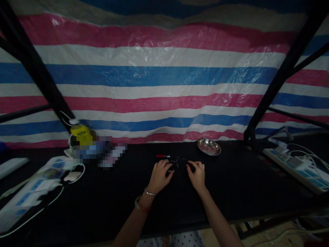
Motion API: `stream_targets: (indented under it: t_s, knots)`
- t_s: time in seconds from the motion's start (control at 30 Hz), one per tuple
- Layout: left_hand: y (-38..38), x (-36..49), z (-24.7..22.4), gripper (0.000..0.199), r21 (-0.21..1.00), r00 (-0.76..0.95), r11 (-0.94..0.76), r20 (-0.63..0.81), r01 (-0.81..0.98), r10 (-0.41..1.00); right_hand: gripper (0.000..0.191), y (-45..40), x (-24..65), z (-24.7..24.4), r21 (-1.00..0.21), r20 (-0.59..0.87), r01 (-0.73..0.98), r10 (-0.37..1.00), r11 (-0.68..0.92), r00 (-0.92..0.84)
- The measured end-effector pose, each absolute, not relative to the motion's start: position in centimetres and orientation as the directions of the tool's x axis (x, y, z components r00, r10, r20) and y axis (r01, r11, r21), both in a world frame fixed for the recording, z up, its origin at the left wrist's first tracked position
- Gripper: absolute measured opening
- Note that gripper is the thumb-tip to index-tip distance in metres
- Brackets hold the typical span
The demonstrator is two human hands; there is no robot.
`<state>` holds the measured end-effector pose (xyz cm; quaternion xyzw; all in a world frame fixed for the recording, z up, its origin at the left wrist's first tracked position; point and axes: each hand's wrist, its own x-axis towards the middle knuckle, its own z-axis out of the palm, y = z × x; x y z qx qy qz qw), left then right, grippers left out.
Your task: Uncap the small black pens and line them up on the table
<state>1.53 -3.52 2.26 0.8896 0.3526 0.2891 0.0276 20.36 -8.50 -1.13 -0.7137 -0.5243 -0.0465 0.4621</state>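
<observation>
On the black tabletop, several small dark pieces lie between my two hands. They are too small and dim to name. My left hand rests at their left, palm down, with thumb and fingers apart and nothing visible between them. Beyond its fingertips lies a red marker with a white label. To the right of the pieces is my right hand, its fingers bent and the thumb apart from the index finger. I see no object in it. A shiny round metal dish sits behind that hand, near the striped sheet.
Striped plastic sheeting hangs behind the table, between dark metal posts. Power strips with cables stand at left and right. A yellow bottle and blurred items are at the back left.
</observation>
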Motion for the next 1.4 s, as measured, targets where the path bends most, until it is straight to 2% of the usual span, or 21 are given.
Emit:
stream_targets:
  t_s: [0.1,0.23,0.47,0.67,0.93,1.23,1.4]
  knots:
    - [-4.0,2.8,1.7,0.032,0.207,0.662,-0.791,0.450,0.576,0.600,0.025,-8.2,19.9,-1.1,-0.541,0.575,0.840,0.744,0.034,0.340]
    - [-4.2,3.6,1.1,0.029,0.169,0.692,-0.798,0.417,0.578,0.589,0.027,-7.6,18.8,-1.1,-0.441,0.583,0.889,0.793,0.124,0.179]
    - [-4.1,3.7,1.1,0.028,0.173,0.749,-0.825,0.352,0.538,0.562,0.025,-7.5,18.4,-1.0,-0.377,0.543,0.921,0.829,0.100,0.132]
    - [-3.9,3.5,1.0,0.029,0.181,0.750,-0.833,0.366,0.523,0.551,0.022,-7.0,18.4,-1.0,-0.394,0.549,0.914,0.823,0.098,0.148]
    - [-4.3,3.2,1.5,0.021,0.121,0.633,-0.732,0.420,0.671,0.650,0.020,-6.5,18.3,-1.2,-0.387,0.544,0.915,0.829,0.111,0.130]
    - [-4.2,3.3,1.3,0.022,0.144,0.663,-0.761,0.409,0.632,0.627,0.019,-6.9,18.4,-1.3,-0.441,0.566,0.882,0.813,0.164,0.132]
    - [-4.3,3.2,1.4,0.020,0.143,0.710,-0.799,0.387,0.585,0.589,0.021,-6.8,18.6,-1.3,-0.521,0.604,0.828,0.775,0.207,0.186]
